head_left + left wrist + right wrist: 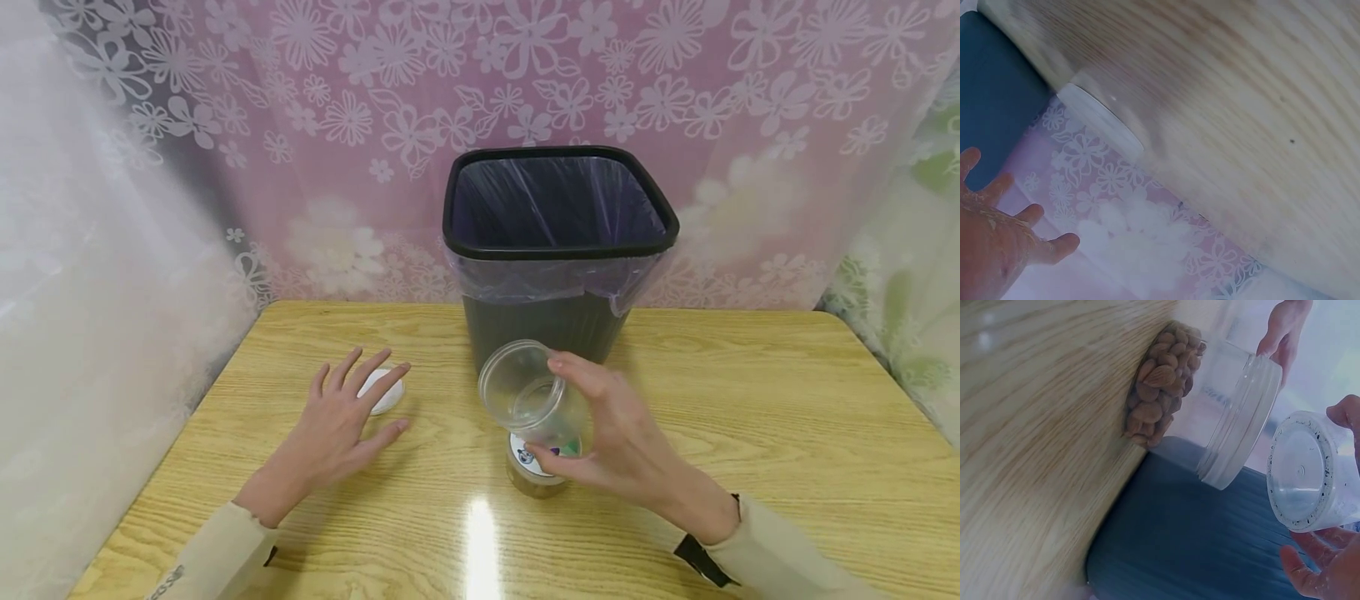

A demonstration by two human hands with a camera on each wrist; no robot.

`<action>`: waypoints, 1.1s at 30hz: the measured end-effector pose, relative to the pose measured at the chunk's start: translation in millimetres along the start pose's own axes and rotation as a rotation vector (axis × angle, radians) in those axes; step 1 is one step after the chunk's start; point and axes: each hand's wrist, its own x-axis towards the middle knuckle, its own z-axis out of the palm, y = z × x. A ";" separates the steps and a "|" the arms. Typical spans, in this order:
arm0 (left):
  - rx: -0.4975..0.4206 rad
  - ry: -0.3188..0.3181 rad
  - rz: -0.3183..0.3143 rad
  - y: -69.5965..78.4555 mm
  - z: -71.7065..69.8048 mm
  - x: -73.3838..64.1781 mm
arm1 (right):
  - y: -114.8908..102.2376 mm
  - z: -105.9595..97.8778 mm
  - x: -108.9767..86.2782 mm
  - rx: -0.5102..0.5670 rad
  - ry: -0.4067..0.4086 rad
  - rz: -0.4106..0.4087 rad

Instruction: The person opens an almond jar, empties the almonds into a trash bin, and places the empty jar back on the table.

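My right hand (611, 417) grips a clear plastic jar (517, 387) between thumb and fingers. The jar has no lid and is tilted, its mouth facing up and left; in the right wrist view small dark specks ring its base. Beneath it a lidded jar of almonds (1163, 381) stands upright on the table, a printed label on top, partly covered by the held jar in the head view. My left hand (341, 425) is spread palm down with nothing in it. A white round lid (388, 402) lies flat on the table, partly hidden by the left fingers.
Behind the held jar stands a dark bin (536, 321) with a black rim and a translucent liner. The wooden table (750, 400) ends at a pink floral curtain (360, 167). Pale curtains hang at both sides.
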 end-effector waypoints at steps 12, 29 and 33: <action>-0.020 -0.003 -0.066 -13.2 -5.3 -8.3 | -10.3 8.1 2.3 0.012 -0.097 0.108; -0.026 -0.013 -0.114 -25.8 -6.3 -15.9 | -25.8 28.3 11.9 0.004 -0.173 0.139; -0.024 -0.018 -0.126 -27.5 -7.2 -16.3 | -28.4 33.2 16.1 0.003 -0.193 0.148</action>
